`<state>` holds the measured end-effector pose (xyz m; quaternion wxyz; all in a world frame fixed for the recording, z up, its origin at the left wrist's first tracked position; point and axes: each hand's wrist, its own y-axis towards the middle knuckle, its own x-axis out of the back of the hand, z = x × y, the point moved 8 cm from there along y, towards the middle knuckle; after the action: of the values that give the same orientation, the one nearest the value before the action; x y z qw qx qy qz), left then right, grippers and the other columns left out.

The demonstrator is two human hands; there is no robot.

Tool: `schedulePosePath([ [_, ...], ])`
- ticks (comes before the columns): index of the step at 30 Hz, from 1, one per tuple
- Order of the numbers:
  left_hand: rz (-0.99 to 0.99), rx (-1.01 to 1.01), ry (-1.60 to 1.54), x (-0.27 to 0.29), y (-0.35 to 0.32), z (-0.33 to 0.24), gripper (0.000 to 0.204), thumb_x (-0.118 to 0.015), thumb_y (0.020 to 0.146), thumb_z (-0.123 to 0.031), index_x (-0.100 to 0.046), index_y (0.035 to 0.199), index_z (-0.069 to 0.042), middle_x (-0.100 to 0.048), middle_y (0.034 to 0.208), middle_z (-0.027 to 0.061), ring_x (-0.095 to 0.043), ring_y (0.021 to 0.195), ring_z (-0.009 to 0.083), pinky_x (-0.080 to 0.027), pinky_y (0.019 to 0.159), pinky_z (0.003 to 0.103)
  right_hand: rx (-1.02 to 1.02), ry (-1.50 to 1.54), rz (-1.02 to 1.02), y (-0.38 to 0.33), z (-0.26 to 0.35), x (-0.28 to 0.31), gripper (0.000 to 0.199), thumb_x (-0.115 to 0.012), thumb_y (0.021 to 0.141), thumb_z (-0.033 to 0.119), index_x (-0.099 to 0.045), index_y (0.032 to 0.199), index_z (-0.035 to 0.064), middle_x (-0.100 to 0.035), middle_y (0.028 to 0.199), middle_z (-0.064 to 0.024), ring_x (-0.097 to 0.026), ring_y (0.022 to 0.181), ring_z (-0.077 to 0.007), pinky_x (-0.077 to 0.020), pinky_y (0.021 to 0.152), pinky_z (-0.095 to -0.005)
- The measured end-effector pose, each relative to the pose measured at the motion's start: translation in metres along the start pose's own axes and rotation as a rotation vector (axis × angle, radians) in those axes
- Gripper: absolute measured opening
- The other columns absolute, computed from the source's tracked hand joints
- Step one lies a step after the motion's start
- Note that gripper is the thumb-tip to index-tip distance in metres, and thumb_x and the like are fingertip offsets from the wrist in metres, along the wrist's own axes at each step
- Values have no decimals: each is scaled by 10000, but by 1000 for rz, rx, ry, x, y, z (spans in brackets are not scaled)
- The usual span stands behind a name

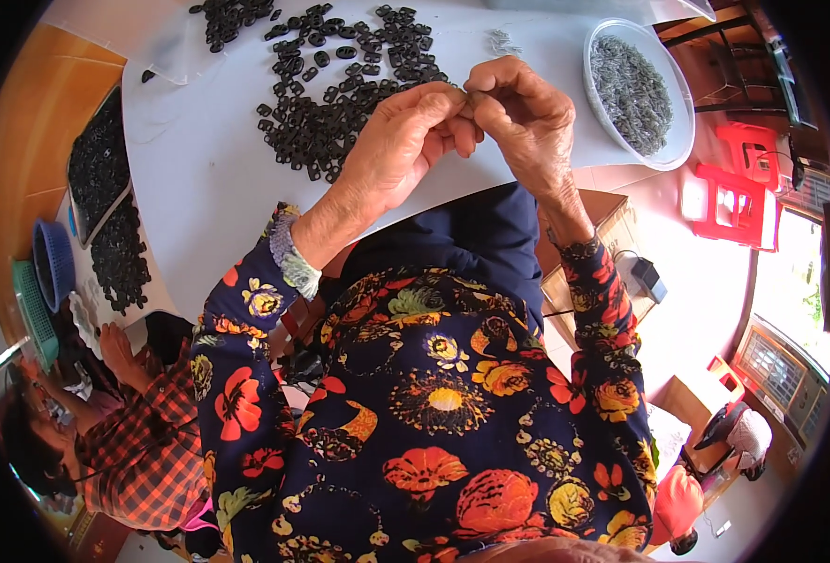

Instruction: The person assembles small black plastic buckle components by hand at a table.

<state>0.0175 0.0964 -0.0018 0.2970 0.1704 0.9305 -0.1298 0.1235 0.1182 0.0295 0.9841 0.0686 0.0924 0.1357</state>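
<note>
My left hand [398, 141] and my right hand [532, 117] meet over the near edge of the white table [199, 150]. Both are closed in a pinch, fingertips touching, and whatever lies between them is too small and covered to make out. Small black oblong parts with holes [316, 131] lie heaped and scattered beside and beyond my left hand. Right of my right hand stands a round clear bowl [685, 141] full of small silvery wire-like pieces [629, 94]. A little bunch of similar pieces [502, 43] lies on the tabletop beyond my hands.
A clear plastic tray [157, 42] sits at the far left, near more black parts [227, 21]. Further left are a bin of black pieces [100, 159], a blue basket [53, 263] and a co-worker in a checked shirt [143, 450]. Red stools [734, 206] stand at right.
</note>
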Motion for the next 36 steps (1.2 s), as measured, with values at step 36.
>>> schedulePosePath([
  [36,-240,-449,1767,65,-14,-106,82,-603,830,-78,-601,875,-9,-591,774,108,-539,748,248,-438,663,329,-12,-44,-52,-2,-28,10,115,-604,891,84,-611,902,-30,-587,761,-6,-489,654,-57,-425,609,-189],
])
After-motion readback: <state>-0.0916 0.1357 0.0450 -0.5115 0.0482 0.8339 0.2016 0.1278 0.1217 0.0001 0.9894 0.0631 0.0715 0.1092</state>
